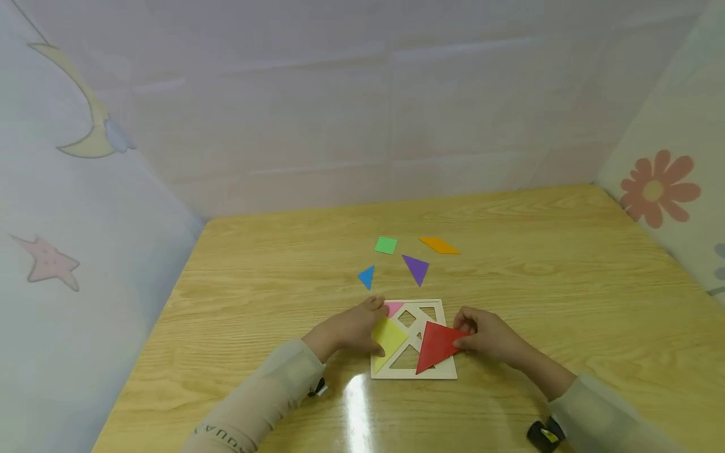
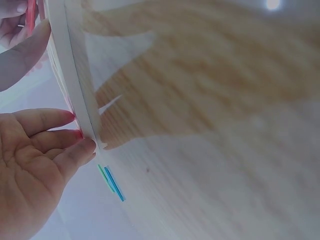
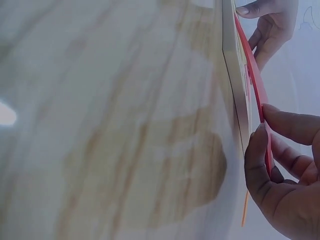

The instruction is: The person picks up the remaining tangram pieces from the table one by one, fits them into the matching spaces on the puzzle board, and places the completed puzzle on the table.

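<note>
We hold the red triangle (image 1: 438,346) in our right hand (image 1: 488,333), thumb and fingers pinching one corner; the piece is over the right part of the board (image 1: 396,374), that corner overhanging the rim. The near recess looks the likely match. To seat it well, we should turn the pinched corner towards us, so the long side runs along the near rim, slide it leftward, then lower it flat and press evenly before letting go. Our left hand (image 1: 355,328) lies with fingers fairly straight at the board's left side, thumb by the yellow triangle (image 1: 389,340); light pressure there should steady the board without tipping that piece out.

The red triangle covers part of the near recess and much of the board's right side, so we cannot judge the fit fully. Our left fingers partly cover the pink piece (image 1: 393,307). The wrist views catch the board nearly edge-on, so any gap under the red triangle is hard to read. Farther off, the blue (image 1: 367,277), purple (image 1: 417,269), green (image 1: 386,245) and orange (image 1: 440,246) pieces show whole from above.
</note>
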Tool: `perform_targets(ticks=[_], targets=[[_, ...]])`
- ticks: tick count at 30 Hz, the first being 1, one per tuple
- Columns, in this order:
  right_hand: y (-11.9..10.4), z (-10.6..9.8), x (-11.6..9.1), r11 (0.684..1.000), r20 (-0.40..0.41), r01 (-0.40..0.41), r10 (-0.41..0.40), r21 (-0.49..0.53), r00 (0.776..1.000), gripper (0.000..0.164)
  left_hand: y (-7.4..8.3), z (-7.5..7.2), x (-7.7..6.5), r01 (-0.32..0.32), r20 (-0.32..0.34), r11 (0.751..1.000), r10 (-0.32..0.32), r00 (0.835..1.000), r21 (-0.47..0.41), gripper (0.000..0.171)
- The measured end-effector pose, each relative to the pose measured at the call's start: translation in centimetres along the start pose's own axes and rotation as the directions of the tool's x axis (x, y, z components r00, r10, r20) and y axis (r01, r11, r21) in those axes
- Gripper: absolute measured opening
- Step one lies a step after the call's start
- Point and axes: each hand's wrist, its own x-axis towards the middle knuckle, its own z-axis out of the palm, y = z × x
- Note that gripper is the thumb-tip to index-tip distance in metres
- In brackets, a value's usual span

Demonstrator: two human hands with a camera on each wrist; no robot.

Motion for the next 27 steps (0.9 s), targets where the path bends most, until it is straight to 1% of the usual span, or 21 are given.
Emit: perform_targets(ticks=[2, 9, 15, 19, 23, 24, 27], targets=[[-0.1, 0.0, 0.0, 1.000, -0.011, 0.012, -0.012, -0.021, 1.000, 0.021, 0.0, -0.1, 0.0, -0.003, -0.001, 1.000, 0.003, 1.000, 0.007, 0.079], [-0.4, 0.1, -0.2, 0.993, -0.024, 0.097, -0.099, -0.067, 0.995, 0.020, -0.1, -0.1, 0.0, -0.015, -0.003, 1.000, 0.015, 1.000, 0.013, 0.079], [-0.2, 0.6, -0.4, 0.993, -0.033, 0.072, -0.075, -0.099, 0.997, 0.019, 0.0, -0.1, -0.1, -0.020, -0.009, 1.000, 0.020, 1.000, 0.010, 0.079], [-0.3, 0.9, -0.7, 0.990, -0.025, 0.085, -0.088, -0.110, 0.996, 0.020, 0.0, 0.1, -0.3, -0.019, -0.005, 1.000, 0.019, 1.000, -0.005, 0.078], [-0.7, 1.0, -0.9, 0.989, -0.019, 0.099, -0.102, -0.114, 0.995, 0.021, 0.0, 0.2, -0.5, -0.037, -0.016, 0.999, 0.036, 0.999, -0.022, 0.077], [-0.7, 1.0, -0.9, 0.988, -0.020, 0.100, -0.103, -0.117, 0.994, 0.021, 0.0, 0.1, -0.5, -0.051, -0.025, 0.998, 0.051, 0.998, -0.021, 0.076], [-0.9, 1.0, -1.0, 0.985, -0.021, 0.109, -0.113, -0.137, 0.993, 0.021, 0.0, 0.1, -0.4, -0.054, -0.030, 0.998, 0.053, 0.998, -0.028, 0.076]])
